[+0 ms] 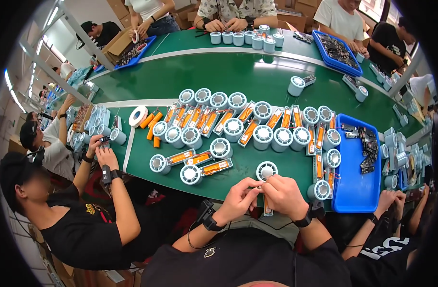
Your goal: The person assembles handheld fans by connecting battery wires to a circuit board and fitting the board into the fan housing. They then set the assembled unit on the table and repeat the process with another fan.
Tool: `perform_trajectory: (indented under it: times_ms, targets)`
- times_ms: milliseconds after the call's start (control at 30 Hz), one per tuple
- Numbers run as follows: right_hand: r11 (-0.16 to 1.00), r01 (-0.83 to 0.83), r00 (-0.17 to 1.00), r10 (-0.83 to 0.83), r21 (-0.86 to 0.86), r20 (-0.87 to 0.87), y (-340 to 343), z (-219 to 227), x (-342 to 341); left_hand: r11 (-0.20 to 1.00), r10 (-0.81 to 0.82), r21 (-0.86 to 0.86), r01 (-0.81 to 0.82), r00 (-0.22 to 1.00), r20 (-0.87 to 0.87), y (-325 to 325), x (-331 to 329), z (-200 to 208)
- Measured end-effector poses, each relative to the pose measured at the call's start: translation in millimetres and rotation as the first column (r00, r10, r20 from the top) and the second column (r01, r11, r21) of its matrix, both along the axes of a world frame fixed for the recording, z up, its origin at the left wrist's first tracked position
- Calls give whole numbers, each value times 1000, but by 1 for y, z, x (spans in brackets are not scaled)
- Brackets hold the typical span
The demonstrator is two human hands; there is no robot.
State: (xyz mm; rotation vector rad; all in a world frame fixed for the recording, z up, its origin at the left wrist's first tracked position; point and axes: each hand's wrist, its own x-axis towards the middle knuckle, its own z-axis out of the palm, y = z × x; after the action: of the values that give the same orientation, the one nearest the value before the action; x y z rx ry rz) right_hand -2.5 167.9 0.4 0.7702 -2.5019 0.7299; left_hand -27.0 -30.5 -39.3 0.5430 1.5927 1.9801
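Observation:
At the table's near edge, a light-blue handheld fan lies with its round vented head away from me and its handle running toward me under my hands. My left hand and my right hand meet over this handle, the fingertips of both pinched together. Whatever they pinch is small and mostly hidden, with only a pale speck showing. Below the right hand, part of the handle's orange battery is visible. Closest to the left hand is another fan, its open handle showing an orange battery and thin wires.
Several similar fans crowd the green table beyond my hands. Loose orange batteries lie by a white tape roll. To the right, a blue tray holds dark small parts. Co-workers sit close on both sides, one person's hands at left.

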Motion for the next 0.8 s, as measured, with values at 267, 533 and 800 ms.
perform_trajectory:
  times_ms: [267, 533, 800]
  targets:
    - [996, 63, 998, -64, 67, 11, 0, 14, -2, 966, -6, -235, -110, 895, -446, 3, -11, 13]
    - [959, 66, 985, -19, -276, 169, 11, -9, -1, 994, -108, 7, 108, 993, 48, -3, -15, 20]
    - [966, 50, 998, -40, -254, 43, 14, -16, -2, 988, -139, -68, 136, 990, -40, 1, -16, 23]
